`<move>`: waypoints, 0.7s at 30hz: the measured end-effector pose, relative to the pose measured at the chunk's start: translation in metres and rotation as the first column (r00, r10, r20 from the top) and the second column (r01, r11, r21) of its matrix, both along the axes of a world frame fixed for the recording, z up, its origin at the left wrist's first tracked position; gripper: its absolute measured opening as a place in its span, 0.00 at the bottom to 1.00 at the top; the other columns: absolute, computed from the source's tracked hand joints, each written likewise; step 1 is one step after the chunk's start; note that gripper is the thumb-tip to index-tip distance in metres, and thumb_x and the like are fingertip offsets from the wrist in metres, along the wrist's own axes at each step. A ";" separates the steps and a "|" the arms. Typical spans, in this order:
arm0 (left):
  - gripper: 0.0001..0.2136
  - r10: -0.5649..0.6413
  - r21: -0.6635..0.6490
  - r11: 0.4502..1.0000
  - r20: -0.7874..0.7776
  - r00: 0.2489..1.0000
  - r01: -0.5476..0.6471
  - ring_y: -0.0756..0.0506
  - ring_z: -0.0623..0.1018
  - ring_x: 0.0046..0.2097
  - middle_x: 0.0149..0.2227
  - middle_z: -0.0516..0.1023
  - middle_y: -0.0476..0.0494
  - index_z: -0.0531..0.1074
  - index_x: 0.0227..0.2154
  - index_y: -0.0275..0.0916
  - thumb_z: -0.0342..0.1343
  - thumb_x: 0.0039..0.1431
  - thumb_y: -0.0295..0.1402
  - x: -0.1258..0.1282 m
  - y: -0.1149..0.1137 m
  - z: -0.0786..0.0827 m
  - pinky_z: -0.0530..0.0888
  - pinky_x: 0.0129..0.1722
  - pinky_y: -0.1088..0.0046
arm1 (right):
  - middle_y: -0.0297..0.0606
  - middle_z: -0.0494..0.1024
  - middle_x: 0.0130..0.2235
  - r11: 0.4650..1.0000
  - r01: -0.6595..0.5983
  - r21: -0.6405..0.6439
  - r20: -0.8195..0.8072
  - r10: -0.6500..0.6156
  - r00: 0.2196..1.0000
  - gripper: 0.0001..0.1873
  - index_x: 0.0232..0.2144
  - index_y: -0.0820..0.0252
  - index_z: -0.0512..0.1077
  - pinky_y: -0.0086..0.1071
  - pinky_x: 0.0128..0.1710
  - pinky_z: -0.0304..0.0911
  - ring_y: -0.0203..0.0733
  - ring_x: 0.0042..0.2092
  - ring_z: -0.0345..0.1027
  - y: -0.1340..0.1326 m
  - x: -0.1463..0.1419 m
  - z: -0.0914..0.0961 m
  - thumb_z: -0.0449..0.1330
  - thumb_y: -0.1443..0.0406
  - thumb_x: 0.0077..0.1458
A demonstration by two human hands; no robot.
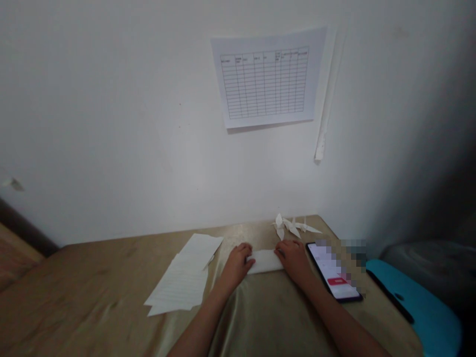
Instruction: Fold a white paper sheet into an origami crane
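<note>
"Paper strip (265, 263): where is it?"

"Toward the table's (107, 282) far edge, left hand (239, 260) and right hand (292, 255) grasping one end each."

"How far along?"

"Partway, I'd judge: seemingly folded into a band, no further shape. Paper birds (292, 228) near the far right corner look finished; sheets (182, 277) to the left lie flat. Phone (332, 270) by the right edge."

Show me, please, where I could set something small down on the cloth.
The widest bare stretch of cloth lies left of the white sheets, below the wall. A smaller patch lies between the forearms. It is crowded where the left hand, right hand, folded paper, paper cranes and phone cluster.
</note>
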State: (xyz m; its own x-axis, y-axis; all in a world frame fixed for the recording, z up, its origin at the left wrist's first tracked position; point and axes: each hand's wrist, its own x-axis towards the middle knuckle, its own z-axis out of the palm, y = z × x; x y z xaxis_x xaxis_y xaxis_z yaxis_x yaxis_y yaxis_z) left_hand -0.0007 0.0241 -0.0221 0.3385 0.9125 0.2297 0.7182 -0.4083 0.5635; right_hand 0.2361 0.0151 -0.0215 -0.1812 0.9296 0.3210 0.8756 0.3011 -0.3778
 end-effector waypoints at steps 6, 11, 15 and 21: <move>0.05 0.039 -0.009 0.999 0.014 0.999 -0.039 0.42 0.76 0.51 0.48 0.78 0.41 0.73 0.32 0.39 0.60 0.54 0.23 0.002 0.001 0.001 0.70 0.55 0.63 | 0.42 0.81 0.44 1.000 0.027 0.007 0.023 -0.027 0.999 0.09 0.37 0.55 0.76 0.45 0.58 0.54 0.49 0.49 0.72 0.002 -0.005 0.000 0.55 0.66 0.64; 0.06 0.061 -0.016 0.998 0.018 0.998 -0.061 0.43 0.76 0.49 0.46 0.77 0.41 0.72 0.33 0.39 0.60 0.54 0.23 0.004 0.002 0.002 0.70 0.54 0.65 | 0.41 0.81 0.43 0.999 0.045 0.005 0.032 -0.046 0.998 0.09 0.37 0.57 0.76 0.45 0.59 0.51 0.48 0.50 0.72 0.002 -0.007 -0.001 0.54 0.68 0.65; 0.06 0.075 -0.007 0.997 0.022 0.997 -0.075 0.43 0.76 0.47 0.43 0.77 0.42 0.73 0.33 0.38 0.59 0.54 0.23 0.004 0.003 0.001 0.72 0.51 0.66 | 0.42 0.81 0.44 0.999 0.049 0.010 0.034 -0.049 0.998 0.11 0.38 0.57 0.76 0.45 0.60 0.51 0.48 0.50 0.72 0.003 -0.008 -0.002 0.53 0.67 0.66; 0.16 0.033 0.015 0.999 0.028 0.999 -0.034 0.43 0.76 0.52 0.49 0.77 0.42 0.79 0.46 0.43 0.58 0.57 0.23 0.004 0.004 -0.004 0.71 0.56 0.63 | 0.42 0.81 0.43 0.998 0.052 0.033 0.055 -0.054 0.997 0.10 0.37 0.57 0.76 0.45 0.59 0.52 0.48 0.50 0.72 0.005 -0.008 -0.004 0.54 0.67 0.64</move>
